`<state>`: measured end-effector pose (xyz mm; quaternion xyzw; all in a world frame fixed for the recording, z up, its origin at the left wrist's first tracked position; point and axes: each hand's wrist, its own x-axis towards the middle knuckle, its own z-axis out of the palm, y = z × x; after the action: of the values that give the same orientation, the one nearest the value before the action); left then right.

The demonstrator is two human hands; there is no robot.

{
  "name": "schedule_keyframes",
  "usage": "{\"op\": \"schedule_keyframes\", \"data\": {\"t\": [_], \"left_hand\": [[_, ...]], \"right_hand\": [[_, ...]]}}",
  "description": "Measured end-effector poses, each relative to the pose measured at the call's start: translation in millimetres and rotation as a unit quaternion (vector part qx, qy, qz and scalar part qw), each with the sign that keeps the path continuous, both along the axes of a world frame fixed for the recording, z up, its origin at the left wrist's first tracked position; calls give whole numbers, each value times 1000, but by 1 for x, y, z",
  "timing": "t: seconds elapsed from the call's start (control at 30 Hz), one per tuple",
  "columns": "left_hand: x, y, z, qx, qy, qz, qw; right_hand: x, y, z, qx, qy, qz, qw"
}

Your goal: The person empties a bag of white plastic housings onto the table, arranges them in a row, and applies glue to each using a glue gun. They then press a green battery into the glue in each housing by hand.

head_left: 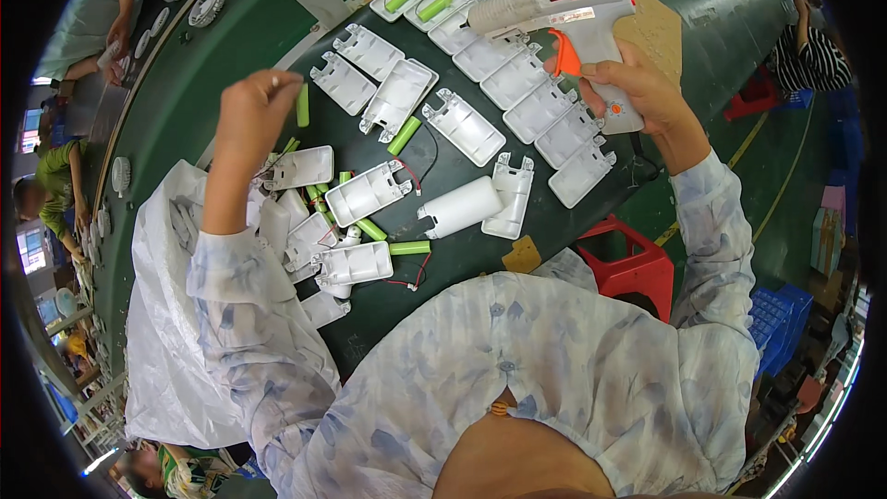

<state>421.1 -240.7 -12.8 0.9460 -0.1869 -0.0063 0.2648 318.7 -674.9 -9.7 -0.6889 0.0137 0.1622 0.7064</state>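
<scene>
My right hand (642,88) grips a white hot-glue gun (554,7) by its handle, fingers near the orange trigger. The nozzle points left, above a row of white plastic battery-case shells (513,83). My left hand (251,115) is raised at the left with its fingers pinched together. A green cylindrical battery cell (303,105) hangs at those fingertips, its upper end meeting them. Two shells at the row's far end carry green cells (434,7) with thin wires. More shells (400,97) lie loose, open side up, in the middle of the table.
Shells and green cells (370,228) pile up at the near left, beside a white plastic bag (176,314). A brown board (656,32) lies under the gun. A red stool (633,263) stands by the table. Other people work at the left and far right.
</scene>
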Motion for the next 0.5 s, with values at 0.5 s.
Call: {"op": "schedule_keyframes", "data": {"t": [0.5], "left_hand": [[57,-191,-23,50,-209,-245,945]], "right_hand": [[-12,-10,-12,-12,1,-7,1000]]}}
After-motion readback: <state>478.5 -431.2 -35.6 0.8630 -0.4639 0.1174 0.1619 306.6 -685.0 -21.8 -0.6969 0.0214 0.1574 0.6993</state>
